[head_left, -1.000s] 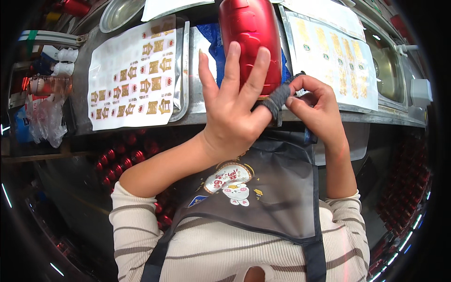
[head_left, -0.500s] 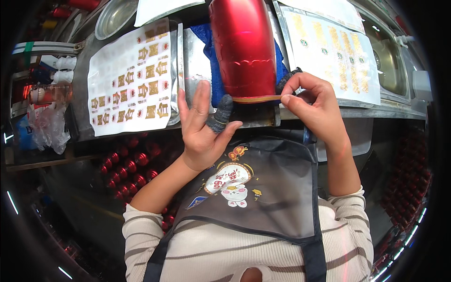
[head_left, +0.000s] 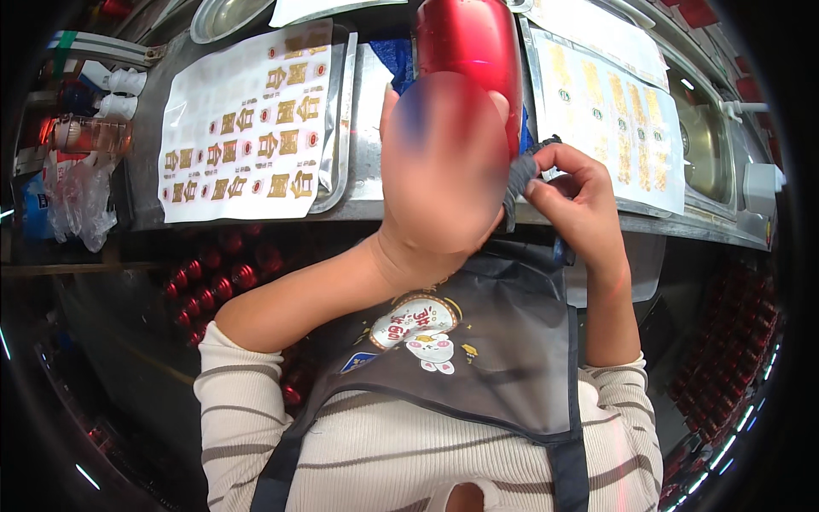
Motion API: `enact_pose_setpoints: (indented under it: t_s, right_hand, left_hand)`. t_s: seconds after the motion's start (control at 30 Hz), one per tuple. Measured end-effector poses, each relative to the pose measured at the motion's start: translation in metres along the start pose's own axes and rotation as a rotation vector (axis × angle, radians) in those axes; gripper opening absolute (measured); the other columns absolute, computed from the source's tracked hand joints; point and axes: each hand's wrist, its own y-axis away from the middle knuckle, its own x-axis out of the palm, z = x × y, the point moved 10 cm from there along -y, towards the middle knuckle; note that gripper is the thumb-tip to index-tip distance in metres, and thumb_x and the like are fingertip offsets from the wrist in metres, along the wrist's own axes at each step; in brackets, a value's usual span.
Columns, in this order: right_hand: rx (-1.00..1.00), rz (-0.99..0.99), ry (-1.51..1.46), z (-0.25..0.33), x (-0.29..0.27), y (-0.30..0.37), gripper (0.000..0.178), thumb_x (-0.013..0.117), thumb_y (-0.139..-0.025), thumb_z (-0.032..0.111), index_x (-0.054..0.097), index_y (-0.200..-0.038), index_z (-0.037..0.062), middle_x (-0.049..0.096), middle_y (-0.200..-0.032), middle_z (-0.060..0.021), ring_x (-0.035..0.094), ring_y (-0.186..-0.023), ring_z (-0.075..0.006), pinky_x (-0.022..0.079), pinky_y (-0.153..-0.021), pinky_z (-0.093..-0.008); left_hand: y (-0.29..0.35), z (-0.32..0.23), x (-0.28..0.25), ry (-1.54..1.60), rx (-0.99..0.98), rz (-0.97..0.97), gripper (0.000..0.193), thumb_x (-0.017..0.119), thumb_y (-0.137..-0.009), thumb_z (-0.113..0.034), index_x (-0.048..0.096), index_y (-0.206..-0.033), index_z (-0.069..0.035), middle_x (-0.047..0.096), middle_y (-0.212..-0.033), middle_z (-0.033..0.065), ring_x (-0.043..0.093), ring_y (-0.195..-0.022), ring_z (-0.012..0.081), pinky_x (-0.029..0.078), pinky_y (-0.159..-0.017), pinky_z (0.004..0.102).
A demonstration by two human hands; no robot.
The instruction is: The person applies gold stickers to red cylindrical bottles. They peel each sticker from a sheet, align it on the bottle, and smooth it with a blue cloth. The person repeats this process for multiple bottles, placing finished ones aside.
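A shiny red metal bottle or canister (head_left: 467, 38) lies on a blue cloth (head_left: 392, 61) at the bench. My left hand (head_left: 431, 183) is raised over its near end and hides much of it. The left fingers are smeared, so their grip cannot be made out. My right hand (head_left: 580, 192) is beside that end, thumb and forefinger closed in a pinch. What they hold is hidden. A dark knitted finger cover (head_left: 519, 181) shows between the two hands, by the right thumb.
On the left, a metal tray (head_left: 341, 111) carries a white sheet of gold stickers (head_left: 239, 136). Another sticker sheet (head_left: 606, 119) lies right of the bottle, before a metal sink (head_left: 708, 145). Clear plastic bags (head_left: 85, 200) hang at far left. Several red items (head_left: 209, 286) stand below the bench.
My left hand has moved right and up across the bottle's near end. The thin golden strip that my right hand pinched at that end is now out of sight. The view has shifted slightly.
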Motion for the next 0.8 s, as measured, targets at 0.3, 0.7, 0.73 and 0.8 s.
enact_pose_setpoints:
  t_s: [0.3,0.7,0.73,0.8]
  right_hand:
    - [-0.005,0.004,-0.009,0.007,0.005,0.005,0.006,0.068,-0.085,0.004,0.063,-0.085,0.0009,0.056,-0.078,0.0057,0.045,-0.063,0.0024,0.032,-0.053,-0.0155]
    - [-0.091,-0.093,-0.054,0.033,-0.006,0.022,0.007,0.064,-0.083,0.007,0.059,-0.080,0.0033,0.051,-0.070,0.0074,0.040,-0.056,0.0027,0.026,-0.050,-0.0171]
    - [-0.086,-0.098,-0.057,0.029,-0.007,0.021,0.007,0.064,-0.084,0.007,0.059,-0.080,0.0034,0.051,-0.069,0.0075,0.039,-0.055,0.0027,0.026,-0.049,-0.0173]
    - [-0.069,-0.095,-0.066,0.026,-0.007,0.019,0.006,0.063,-0.084,0.006,0.060,-0.081,0.0023,0.053,-0.071,0.0061,0.042,-0.057,0.0021,0.029,-0.050,-0.0168]
  left_hand:
    - [0.046,0.044,-0.005,0.289,-0.214,-0.053,0.058,0.084,-0.073,-0.017,0.064,-0.123,0.004,0.046,-0.146,0.0280,0.052,-0.130,0.0413,0.023,-0.112,0.0622]
    - [0.066,0.034,0.004,0.227,-0.131,0.020,0.033,0.079,-0.082,-0.019,0.069,-0.101,0.007,0.044,-0.147,0.0300,0.048,-0.133,0.0450,0.018,-0.112,0.0645]
    - [0.065,0.033,0.004,0.223,-0.117,0.016,0.033,0.079,-0.082,-0.019,0.070,-0.101,0.006,0.044,-0.147,0.0298,0.048,-0.133,0.0452,0.019,-0.112,0.0651]
    - [0.063,0.031,0.004,0.208,-0.103,0.015,0.031,0.079,-0.081,-0.018,0.070,-0.102,0.004,0.044,-0.147,0.0294,0.049,-0.132,0.0453,0.019,-0.111,0.0659]
